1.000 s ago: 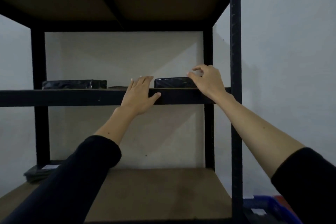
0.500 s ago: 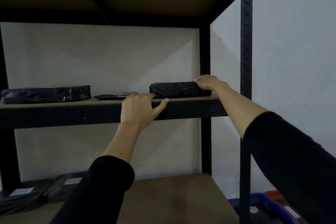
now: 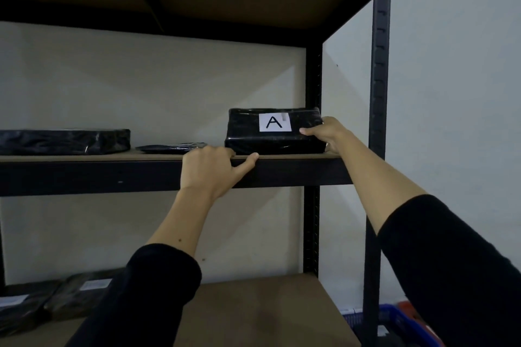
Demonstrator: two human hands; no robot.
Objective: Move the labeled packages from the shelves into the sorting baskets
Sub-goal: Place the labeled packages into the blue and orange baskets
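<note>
- Currently, a black wrapped package (image 3: 275, 132) is seen right of centre in the frame, tilted up on the middle shelf (image 3: 84, 175) so that its white label with the letter A (image 3: 275, 122) faces the camera; the tilt is probably meant to let the letter be read before sorting.
- The package's right end is gripped by the right hand (image 3: 328, 132), with the thumb laid across the front face and the fingers hidden behind.
- The shelf's front edge is held by the left hand (image 3: 210, 172), fingers curled over the board just beside the package's lower left corner, apparently for balance during the reach.
- The wrapping is seen as glossy, creased plastic film over a flat, box-like shape.
- Two more black packages (image 3: 63, 141) are left lying flat at centre left, one thick and one thin.
- The shelf boards are matte brown fibreboard in a dark metal frame.
- A blue basket (image 3: 400, 324), of perforated plastic, is glimpsed at lower right.
</note>
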